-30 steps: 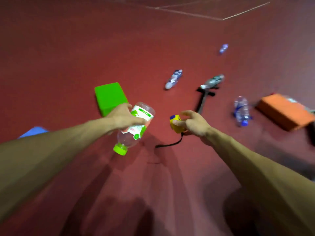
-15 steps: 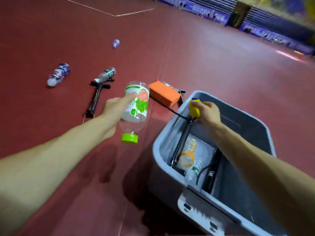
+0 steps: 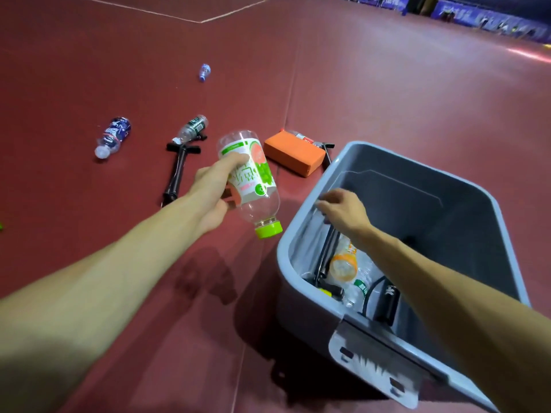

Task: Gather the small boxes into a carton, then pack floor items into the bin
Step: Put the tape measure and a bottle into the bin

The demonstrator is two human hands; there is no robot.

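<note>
Gripping a clear, ribbed plastic bottle (image 3: pixel 257 181) tilted with its green cap down, the left hand (image 3: pixel 213 190) holds it over the matte red floor (image 3: pixel 387 99), just beside the rounded grey plastic bin (image 3: pixel 462 228). The right hand (image 3: pixel 346 211) hovers over the bin, fingers loose and empty. A rectangular orange block (image 3: pixel 293 155) lies beyond.

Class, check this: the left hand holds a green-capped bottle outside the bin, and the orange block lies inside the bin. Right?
No: the head view shows the orange block on the floor beside the bin; the left hand does hold the bottle outside it.
</note>
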